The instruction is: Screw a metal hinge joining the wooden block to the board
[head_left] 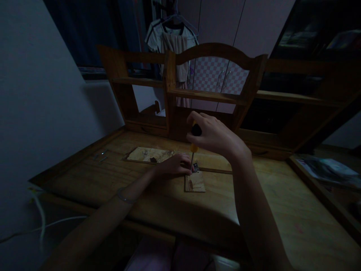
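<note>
My right hand [210, 131] is closed round a yellow and black screwdriver [194, 147], held upright with its shaft pointing down. The tip meets a small dark metal piece, perhaps a hinge [195, 168], where two wooden boards come together. My left hand [176, 164] has its fingers bent and pressed together beside the tip; whatever they pinch is too small to make out. Under that hand lies the long wooden board [146, 153], with dark grain at its left. A short wooden piece [196, 183] extends toward me from the metal piece.
Small shiny metal bits [103, 155] lie on the left of the wooden desk [84, 180]. A wooden shelf unit [169, 79] rises along the back. Papers or magazines [328, 167] lie at the right edge. A white cable [42, 218] hangs at the lower left.
</note>
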The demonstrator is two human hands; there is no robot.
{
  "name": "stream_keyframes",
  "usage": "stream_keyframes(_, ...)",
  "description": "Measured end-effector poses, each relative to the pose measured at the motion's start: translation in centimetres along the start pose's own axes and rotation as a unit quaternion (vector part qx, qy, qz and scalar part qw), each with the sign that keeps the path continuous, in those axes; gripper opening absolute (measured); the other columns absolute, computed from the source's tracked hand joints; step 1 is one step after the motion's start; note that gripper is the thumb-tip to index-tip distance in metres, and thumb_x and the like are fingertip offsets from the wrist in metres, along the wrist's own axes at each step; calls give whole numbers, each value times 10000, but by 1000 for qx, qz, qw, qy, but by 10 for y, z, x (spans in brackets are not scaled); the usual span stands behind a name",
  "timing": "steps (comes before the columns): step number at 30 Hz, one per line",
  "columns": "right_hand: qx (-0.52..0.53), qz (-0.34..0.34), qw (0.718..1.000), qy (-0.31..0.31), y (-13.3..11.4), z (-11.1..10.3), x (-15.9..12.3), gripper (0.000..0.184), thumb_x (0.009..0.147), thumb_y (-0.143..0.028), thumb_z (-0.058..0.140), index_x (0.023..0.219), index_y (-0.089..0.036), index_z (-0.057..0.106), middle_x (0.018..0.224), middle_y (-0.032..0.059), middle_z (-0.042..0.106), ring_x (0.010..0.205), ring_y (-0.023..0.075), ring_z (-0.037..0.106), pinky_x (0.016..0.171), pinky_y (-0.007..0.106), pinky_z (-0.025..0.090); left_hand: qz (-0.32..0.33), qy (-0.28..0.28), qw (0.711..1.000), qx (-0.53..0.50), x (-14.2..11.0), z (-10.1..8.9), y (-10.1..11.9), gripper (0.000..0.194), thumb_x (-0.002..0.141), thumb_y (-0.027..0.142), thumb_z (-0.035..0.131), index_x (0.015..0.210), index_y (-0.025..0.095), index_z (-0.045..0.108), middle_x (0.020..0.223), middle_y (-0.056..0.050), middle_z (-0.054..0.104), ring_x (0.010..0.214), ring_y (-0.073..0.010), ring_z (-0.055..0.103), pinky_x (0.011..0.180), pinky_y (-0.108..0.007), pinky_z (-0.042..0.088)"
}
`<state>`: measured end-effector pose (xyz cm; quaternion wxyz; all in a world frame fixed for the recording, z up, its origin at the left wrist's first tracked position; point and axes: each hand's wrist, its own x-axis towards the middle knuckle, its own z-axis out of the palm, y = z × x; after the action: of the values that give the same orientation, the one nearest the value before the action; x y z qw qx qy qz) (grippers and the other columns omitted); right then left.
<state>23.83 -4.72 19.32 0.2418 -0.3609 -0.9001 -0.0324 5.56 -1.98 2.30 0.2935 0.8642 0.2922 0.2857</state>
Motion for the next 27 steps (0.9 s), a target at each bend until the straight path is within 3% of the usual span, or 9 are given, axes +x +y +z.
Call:
stream_keyframes(5,-21,11,1000,2,1,1,2,219,912,-344,483,1062,-210,568,925,72,653,863,220,608,753,318,398,-4,12,1000,5,0,2,-3,117,783,262,741,866,179,747,918,-54,710,902,-181,636,817,-274,451)
stream_keyframes(11,-11,-4,1000,16,1,-1,0,284,843,-344,541,1091,-208,564,1062,86,632,959,242,594,806,335,406,-13,10,1000,13,-1,2,-2,141,789,285,738,866,167,741,906,-52,707,857,-174,636,782,-268,457)
stream_keyframes(17,-26,9,1000,10,2,1,2,227,888,-338,500,1060,-203,559,929,65,652,842,209,601,735,306,397,-18,10,1000,7,-1,1,-1,152,788,303,747,852,166,735,917,-57,702,873,-172,629,784,-264,455)
stream_keyframes(23,-12,-3,1000,4,1,-1,1,228,840,-320,550,1038,-208,563,1022,74,630,914,214,593,780,309,399,0,-4,1000,-16,1,1,-4,136,786,277,748,860,163,735,909,-60,704,887,-178,636,825,-279,463)
stream_keyframes(27,-32,6,999,13,2,1,2,175,891,-349,514,968,-205,577,929,62,633,830,194,587,732,302,387,-3,0,1000,-14,0,-1,-1,142,803,286,733,878,166,738,929,-61,704,897,-177,636,823,-273,459)
